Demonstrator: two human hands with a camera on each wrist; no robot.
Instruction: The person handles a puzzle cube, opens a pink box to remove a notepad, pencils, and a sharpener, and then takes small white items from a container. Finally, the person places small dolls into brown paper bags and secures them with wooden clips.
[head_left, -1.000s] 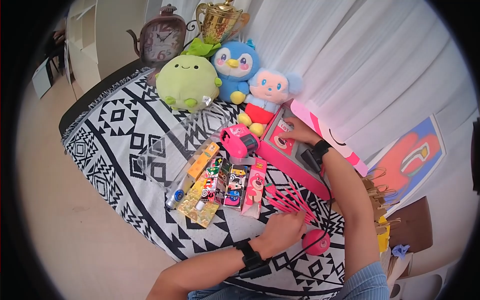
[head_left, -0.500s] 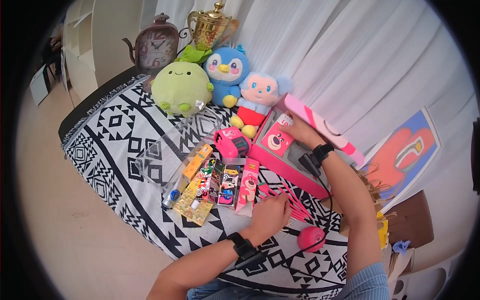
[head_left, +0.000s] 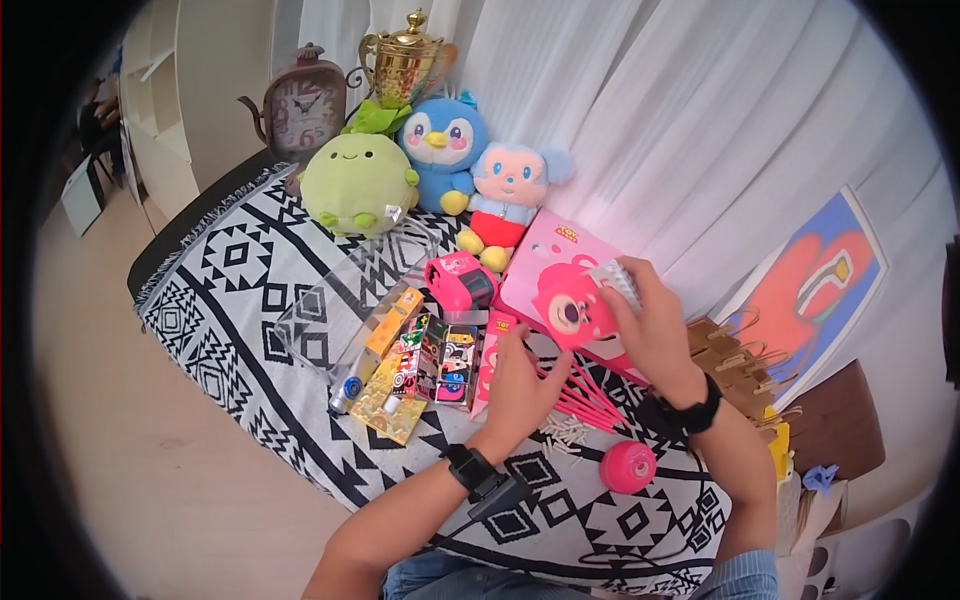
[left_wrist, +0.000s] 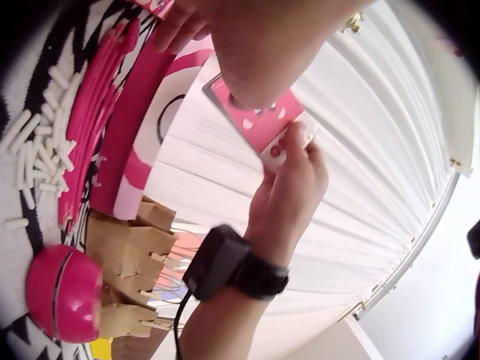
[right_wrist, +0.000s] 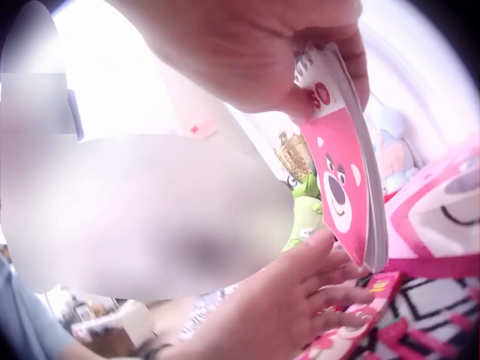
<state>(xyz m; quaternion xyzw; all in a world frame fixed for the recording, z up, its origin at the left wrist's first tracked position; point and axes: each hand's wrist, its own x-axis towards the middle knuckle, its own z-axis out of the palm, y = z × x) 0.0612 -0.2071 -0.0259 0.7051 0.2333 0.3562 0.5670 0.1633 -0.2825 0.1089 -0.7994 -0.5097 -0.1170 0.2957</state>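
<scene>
My right hand [head_left: 655,320] pinches a pink spiral notebook [head_left: 572,312] with a bear face by its ringed top edge. In the right wrist view, the notebook [right_wrist: 341,180] hangs from the right hand [right_wrist: 262,52], cover and page edges showing. My left hand [head_left: 518,392] is beside its lower end with fingers spread; whether they touch is unclear. Below lies the pink gift box [head_left: 535,262], its lid down. In the left wrist view, the left hand [left_wrist: 262,52] partly covers the notebook [left_wrist: 262,127], held by the right hand [left_wrist: 292,187].
Pink pencils [head_left: 592,402], white pegs [head_left: 565,430] and a round pink case [head_left: 628,467] lie near the right forearm. Left of the hands are a pink sharpener [head_left: 458,282], small patterned boxes [head_left: 458,362] and a clear cover [head_left: 330,315]. Plush toys [head_left: 355,185] stand behind.
The right hand has lifted the notebook out of the box and towards me. The box lid has come down. My left hand has moved up and left from the pencils, its fingers now spread.
</scene>
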